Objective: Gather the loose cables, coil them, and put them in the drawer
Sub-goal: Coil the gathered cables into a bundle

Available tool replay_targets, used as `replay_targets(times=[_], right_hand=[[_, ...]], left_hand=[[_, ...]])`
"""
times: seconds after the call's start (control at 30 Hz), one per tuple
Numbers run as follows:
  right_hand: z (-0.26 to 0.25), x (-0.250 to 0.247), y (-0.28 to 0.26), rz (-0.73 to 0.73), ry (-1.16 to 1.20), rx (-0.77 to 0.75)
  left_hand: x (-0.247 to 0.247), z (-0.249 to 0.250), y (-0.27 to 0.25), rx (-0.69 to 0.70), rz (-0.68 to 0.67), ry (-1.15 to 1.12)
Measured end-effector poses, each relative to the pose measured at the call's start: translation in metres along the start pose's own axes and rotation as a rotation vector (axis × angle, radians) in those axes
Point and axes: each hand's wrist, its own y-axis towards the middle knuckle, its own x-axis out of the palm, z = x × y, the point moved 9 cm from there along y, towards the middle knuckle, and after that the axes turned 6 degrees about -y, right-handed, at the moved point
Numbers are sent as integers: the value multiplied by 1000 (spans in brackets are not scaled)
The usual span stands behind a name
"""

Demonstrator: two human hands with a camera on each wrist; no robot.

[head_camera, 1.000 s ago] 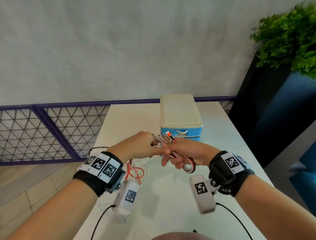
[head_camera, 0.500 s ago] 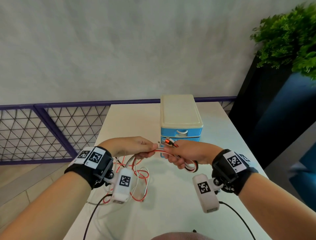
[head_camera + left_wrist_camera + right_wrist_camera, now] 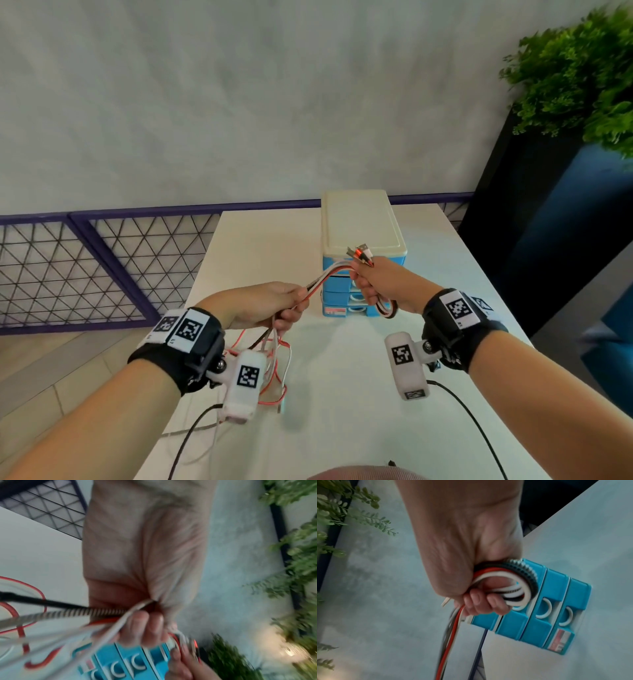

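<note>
Gripping a looped bundle of cables (image 3: 329, 279), the right hand (image 3: 383, 284) fists its plug end while the left hand (image 3: 263, 303) pinches the trailing strands before the blue drawers (image 3: 337, 294).

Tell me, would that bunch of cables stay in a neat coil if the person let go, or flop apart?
Probably flop. The cables sag between the left hand and right hand, and loose red and white loops dangle below the left. The loop gripped in the right hand looks springy, so it would likely uncurl. They seem light, too.

Cable ends (image 3: 10, 622) blurred, cut off
</note>
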Motion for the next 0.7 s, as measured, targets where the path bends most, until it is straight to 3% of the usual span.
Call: replay_targets(times=[0.1, 0.2, 0.33, 0.5, 0.7], right_hand=[[-1, 0, 1, 81, 129, 14], [-1, 3, 4, 136, 292, 41], [-2, 13, 8, 117, 515, 51], [1, 23, 8, 69, 616, 77], [1, 38, 2, -34, 568, 96]], left_hand=[[-2, 16, 4, 122, 196, 215], [2, 33, 0, 210, 398, 643], [18, 47, -13, 272, 611, 1042], [43, 56, -12, 231, 634, 1312], [61, 65, -13, 192, 571, 1376]])
